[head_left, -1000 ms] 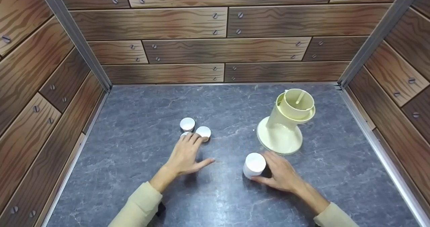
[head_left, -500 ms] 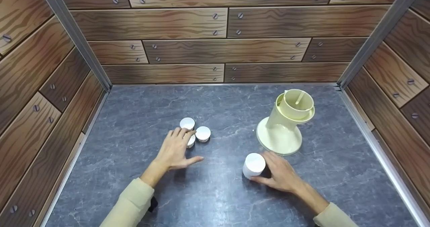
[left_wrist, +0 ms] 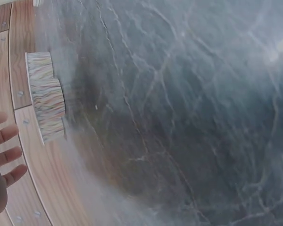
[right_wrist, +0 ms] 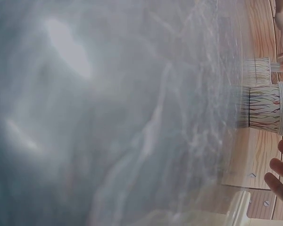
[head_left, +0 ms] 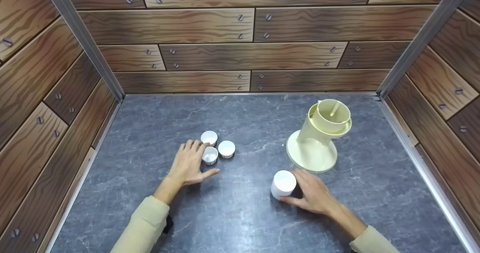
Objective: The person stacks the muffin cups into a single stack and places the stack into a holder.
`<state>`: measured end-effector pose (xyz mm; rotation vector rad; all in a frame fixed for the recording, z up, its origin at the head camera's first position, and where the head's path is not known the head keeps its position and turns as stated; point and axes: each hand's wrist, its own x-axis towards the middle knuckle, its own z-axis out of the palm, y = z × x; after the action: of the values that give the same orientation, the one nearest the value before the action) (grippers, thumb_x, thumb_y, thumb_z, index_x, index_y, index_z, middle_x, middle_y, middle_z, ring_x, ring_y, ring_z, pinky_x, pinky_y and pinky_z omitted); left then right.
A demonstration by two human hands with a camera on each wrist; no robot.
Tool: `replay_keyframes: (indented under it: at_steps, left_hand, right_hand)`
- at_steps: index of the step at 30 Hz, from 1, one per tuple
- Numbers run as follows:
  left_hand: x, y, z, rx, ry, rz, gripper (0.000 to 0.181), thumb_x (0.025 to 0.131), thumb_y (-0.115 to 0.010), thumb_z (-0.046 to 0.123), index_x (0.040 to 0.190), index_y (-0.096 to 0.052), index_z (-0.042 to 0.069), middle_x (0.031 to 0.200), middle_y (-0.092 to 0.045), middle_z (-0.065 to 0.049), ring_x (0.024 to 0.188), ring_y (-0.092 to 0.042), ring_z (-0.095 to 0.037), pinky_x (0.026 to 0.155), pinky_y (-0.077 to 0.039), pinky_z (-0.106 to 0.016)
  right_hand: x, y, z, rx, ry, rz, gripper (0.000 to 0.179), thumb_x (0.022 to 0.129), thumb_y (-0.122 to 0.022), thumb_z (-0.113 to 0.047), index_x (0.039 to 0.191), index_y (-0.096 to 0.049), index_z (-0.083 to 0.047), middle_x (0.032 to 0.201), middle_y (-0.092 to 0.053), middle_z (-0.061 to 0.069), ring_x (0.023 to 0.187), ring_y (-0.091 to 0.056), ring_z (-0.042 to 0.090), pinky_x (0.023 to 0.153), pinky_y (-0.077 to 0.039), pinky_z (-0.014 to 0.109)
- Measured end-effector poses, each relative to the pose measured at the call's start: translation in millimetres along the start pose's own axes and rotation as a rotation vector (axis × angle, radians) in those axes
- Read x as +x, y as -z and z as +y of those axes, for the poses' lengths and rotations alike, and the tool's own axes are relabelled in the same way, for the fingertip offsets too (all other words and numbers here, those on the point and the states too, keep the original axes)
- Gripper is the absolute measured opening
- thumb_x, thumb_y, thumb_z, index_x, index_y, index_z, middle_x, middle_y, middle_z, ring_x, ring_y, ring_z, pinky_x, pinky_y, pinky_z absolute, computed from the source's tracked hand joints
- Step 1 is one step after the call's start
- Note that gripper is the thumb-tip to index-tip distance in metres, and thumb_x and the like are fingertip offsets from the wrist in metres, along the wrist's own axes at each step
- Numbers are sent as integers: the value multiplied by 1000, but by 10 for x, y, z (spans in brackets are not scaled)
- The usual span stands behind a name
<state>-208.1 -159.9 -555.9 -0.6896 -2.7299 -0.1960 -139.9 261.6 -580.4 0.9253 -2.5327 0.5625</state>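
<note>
Left hand (head_left: 187, 163), spread wide, has been shifted leftward, exposing more of nearest small cup (head_left: 210, 156); right hand (head_left: 313, 192) is kept at cup stack (head_left: 283, 183), grip not determinable.

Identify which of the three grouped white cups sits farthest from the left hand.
The group's rightmost cup; the back cup and front cup sit close beside the left hand.

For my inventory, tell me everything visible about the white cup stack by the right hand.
The white cup stack stands upright on the dark marbled tabletop. From above, its round top is white; the right wrist view shows layered rims above a side patterned with coloured lines. It looks like paper. The right hand curves around its right side; contact is unclear. The pale yellow stand is beyond it, to the right.
</note>
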Motion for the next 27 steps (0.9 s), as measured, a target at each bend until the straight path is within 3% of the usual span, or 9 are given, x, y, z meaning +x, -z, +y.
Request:
replay_keyframes:
  at_steps: [9,27]
  left_hand:
    - [18,-91,-76,-18,44,-19,94,81,-69,78,142,-57,7,129,-63,-16,117,-57,-36,96,-50,-53]
    - [41,-228,-163,-33,105,13,90,83,-68,76,136,-61,5,126,-64,-17,116,-57,-36,95,-48,-53]
  right_hand:
    - [-3,4,3,1,7,19,66,80,-84,-62,118,-65,-11,99,-65,-2,90,-62,11,77,-57,36]
    - [8,-3,2,-6,32,33,66,80,-84,-62,116,-65,-11,98,-64,-2,88,-62,11,76,-56,34]
